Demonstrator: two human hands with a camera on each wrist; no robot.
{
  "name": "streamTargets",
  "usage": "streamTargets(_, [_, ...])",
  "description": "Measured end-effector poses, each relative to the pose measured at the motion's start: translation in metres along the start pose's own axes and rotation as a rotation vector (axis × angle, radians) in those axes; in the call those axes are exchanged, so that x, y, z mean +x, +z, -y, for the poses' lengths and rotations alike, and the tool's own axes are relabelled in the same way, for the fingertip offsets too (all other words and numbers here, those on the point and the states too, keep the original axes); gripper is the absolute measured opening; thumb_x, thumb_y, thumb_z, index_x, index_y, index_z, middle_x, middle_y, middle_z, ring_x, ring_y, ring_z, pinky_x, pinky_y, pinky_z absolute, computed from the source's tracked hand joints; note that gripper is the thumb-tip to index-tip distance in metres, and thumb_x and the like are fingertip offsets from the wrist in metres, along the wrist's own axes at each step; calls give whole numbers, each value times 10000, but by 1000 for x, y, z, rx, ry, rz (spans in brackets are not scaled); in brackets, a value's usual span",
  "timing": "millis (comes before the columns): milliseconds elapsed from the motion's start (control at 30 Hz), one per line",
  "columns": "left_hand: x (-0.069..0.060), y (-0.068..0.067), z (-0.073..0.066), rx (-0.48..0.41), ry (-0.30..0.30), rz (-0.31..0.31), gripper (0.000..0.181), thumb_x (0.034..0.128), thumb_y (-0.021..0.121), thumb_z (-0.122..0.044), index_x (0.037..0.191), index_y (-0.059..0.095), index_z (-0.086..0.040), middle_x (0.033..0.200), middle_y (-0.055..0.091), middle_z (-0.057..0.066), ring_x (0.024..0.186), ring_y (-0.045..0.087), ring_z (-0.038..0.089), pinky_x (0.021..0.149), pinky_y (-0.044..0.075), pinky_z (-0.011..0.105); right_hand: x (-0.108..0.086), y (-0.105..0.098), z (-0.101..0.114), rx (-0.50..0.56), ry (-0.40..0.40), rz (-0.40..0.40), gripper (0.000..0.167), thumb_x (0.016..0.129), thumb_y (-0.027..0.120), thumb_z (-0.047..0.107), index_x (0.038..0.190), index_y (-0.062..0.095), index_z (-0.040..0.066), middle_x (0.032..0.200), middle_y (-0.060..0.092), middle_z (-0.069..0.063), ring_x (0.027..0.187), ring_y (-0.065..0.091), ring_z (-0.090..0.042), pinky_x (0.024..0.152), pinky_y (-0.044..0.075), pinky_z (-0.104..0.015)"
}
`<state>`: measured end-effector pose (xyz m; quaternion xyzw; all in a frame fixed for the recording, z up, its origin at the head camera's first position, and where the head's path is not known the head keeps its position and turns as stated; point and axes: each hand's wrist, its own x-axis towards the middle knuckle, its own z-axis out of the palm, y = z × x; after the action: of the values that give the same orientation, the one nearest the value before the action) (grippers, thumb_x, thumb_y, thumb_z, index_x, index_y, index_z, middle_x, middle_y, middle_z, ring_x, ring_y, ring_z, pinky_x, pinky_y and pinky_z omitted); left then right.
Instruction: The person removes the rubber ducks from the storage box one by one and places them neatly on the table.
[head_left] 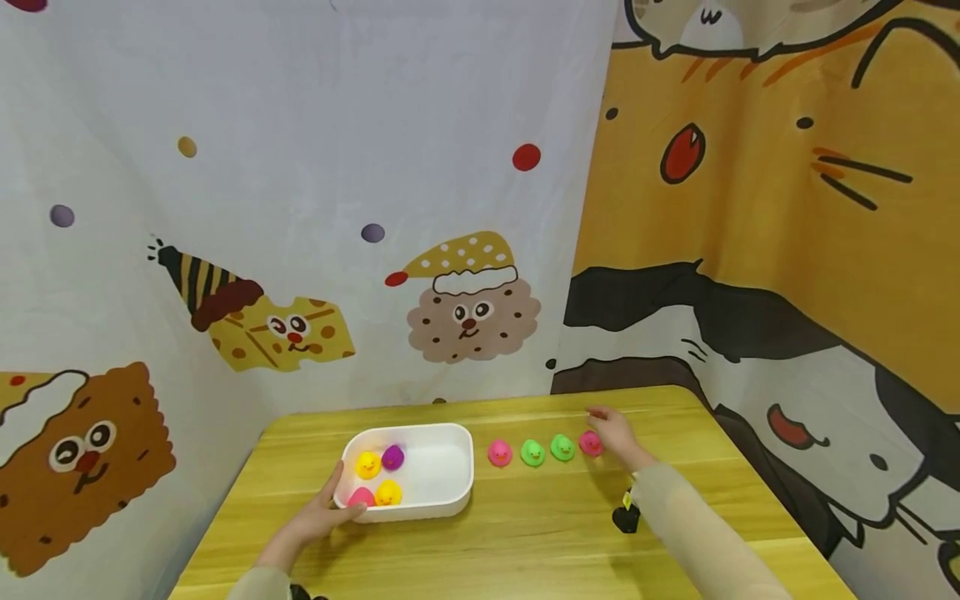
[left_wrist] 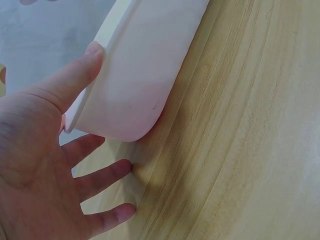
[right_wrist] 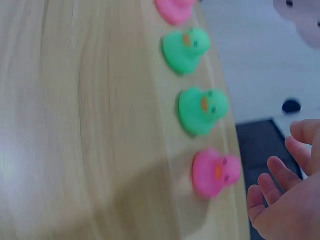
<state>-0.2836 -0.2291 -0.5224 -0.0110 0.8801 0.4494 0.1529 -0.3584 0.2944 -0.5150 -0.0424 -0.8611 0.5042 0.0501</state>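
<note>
While the left hand (head_left: 318, 514) grips a tub (head_left: 442, 467), the relaxed right (head_left: 617, 435) seemingly hovers beside a duck (right_wrist: 210, 172).

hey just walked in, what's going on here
A person's left hand holds the near left corner of a white rectangular tub on a wooden table. Inside are two yellow toy ducks, a purple toy and a pink one. To its right, four small ducks stand in a row: pink, green, green, pink. The right hand is beside the last pink duck, fingers loosely bent, holding nothing.
</note>
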Motion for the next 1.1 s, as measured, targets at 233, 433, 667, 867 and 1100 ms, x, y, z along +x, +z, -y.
streamTargets(233, [-1,1,2,9,6,-14,1027,883,695,-422,1549,-9,-81,1518,93,356,1331,169,603,1024,195,725,-9,33,33,76,-47,55,362,975,562,120,1296,565,-46,1289,555,-236,982,575,-340,794,509,-400])
streamTargets(433, [1,0,6,17,10,-20,1027,883,694,-426,1548,-5,-75,1518,100,357,1331,174,602,1022,187,730,-20,69,64,123,-117,150,323,939,607,80,1246,613,-21,1260,581,-221,1050,587,-296,875,495,-437])
streamTargets(667, [2,2,5,25,19,-24,1031,875,700,-433,1552,6,-83,1517,128,357,1327,206,596,1021,217,720,-27,102,93,145,-192,254,331,922,645,128,1218,623,-19,1208,624,-172,1048,603,-284,909,492,-447])
streamTargets(867, [-1,2,5,-22,17,-24,1038,861,713,-437,1556,16,-107,1532,118,335,1353,172,575,1049,183,705,-30,135,110,241,-121,392,393,932,649,200,1252,600,-21,1219,623,-163,1122,567,-335,966,434,-532])
streamTargets(1100, [-1,2,5,19,26,-36,1038,864,706,-450,1554,18,-94,1508,143,369,1320,215,600,1016,220,722,-34,172,118,346,9,523,443,928,652,308,1283,591,50,1259,603,-93,1173,528,-366,937,439,-524])
